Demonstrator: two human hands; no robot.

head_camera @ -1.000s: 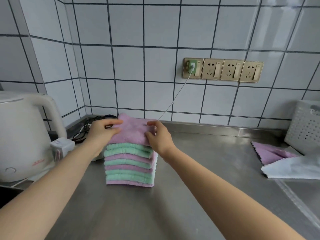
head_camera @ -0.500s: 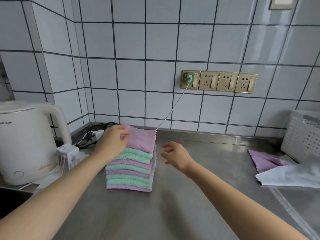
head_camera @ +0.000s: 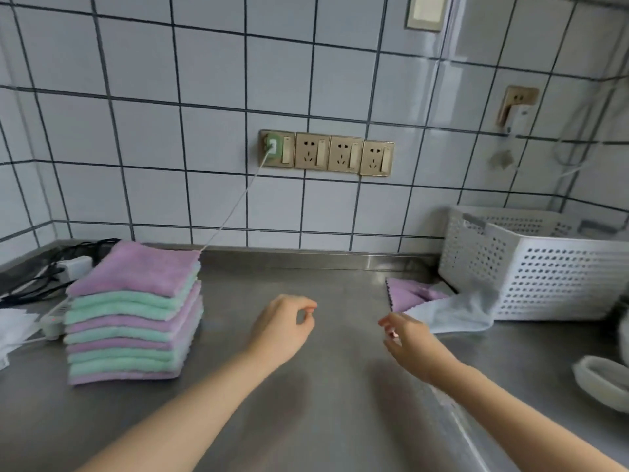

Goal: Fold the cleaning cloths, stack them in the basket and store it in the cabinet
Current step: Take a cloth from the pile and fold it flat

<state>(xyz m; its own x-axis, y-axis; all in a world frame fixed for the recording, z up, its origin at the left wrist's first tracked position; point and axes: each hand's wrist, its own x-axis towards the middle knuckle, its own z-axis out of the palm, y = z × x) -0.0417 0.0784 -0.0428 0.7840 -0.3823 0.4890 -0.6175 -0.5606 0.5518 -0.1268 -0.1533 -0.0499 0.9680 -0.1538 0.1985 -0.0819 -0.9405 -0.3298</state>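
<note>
A stack of folded purple and green cloths (head_camera: 132,311) stands on the steel counter at the left. Both hands hover over the counter's middle, holding nothing. My left hand (head_camera: 282,327) has loosely curled fingers, thumb near the forefinger. My right hand (head_camera: 406,337) is relaxed, its fingers pointing left, just short of an unfolded white cloth (head_camera: 456,313). Partly under that white cloth lies an unfolded purple cloth (head_camera: 410,292). The white perforated basket (head_camera: 544,267) stands at the back right against the wall, touching both loose cloths.
A row of wall sockets (head_camera: 326,153) has a charger cable running down behind the stack. A power strip and black cables (head_camera: 58,270) lie left of the stack. A white dish (head_camera: 602,381) sits at the right edge. Bare counter (head_camera: 323,386) lies under my arms.
Both hands let go of the top purple cloth and left the stack, moving right over the counter. The view swung right, bringing the basket in and losing the kettle.
</note>
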